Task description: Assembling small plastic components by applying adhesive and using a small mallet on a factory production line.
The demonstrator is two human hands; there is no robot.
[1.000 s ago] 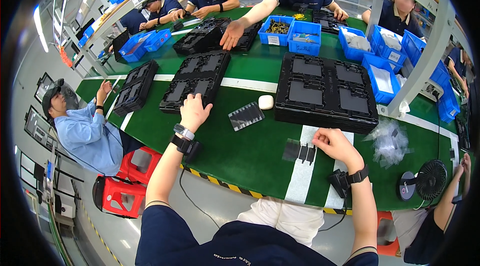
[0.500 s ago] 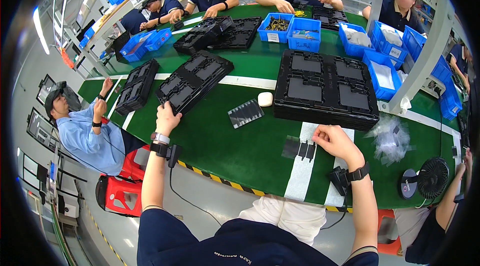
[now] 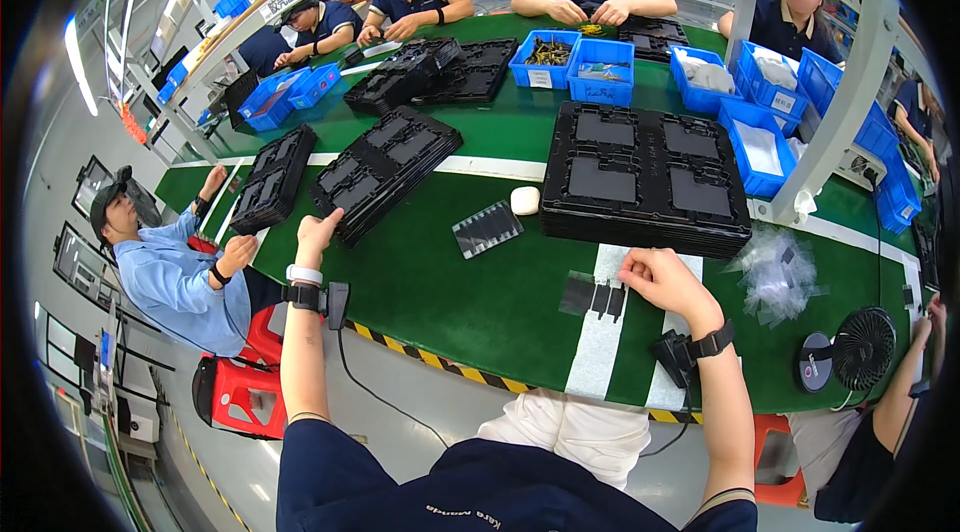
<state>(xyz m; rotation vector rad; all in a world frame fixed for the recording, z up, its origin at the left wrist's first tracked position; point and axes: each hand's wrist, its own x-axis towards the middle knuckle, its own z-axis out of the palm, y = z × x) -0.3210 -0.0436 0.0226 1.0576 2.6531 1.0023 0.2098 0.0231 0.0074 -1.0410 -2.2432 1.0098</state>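
Note:
My left hand [image 3: 316,236] is at the near left corner of a slanted stack of black trays [image 3: 388,170]. Its thumb is stretched out beside the tray edge; the other fingers are partly hidden, and no held thing shows. My right hand [image 3: 660,280] is closed in a pinch at the front of a larger stack of black trays [image 3: 648,172]. Its fingertips meet beside small black strips [image 3: 608,300], which lie with a dark film piece [image 3: 577,293] on a white band of the green table. Anything inside the pinch is too small to make out.
A clear film sheet with dark strips [image 3: 487,229] and a white rounded case [image 3: 525,200] lie between the stacks. At right are crumpled clear films [image 3: 780,277] and a black fan [image 3: 862,347]. Blue bins [image 3: 603,72] stand farther back. A person in light blue [image 3: 185,267] sits at left.
My left hand has shifted left and slightly down from the tray corner. My right hand stays pinched beside the strips. The view has shifted a little, and the person at left has lowered a hand.

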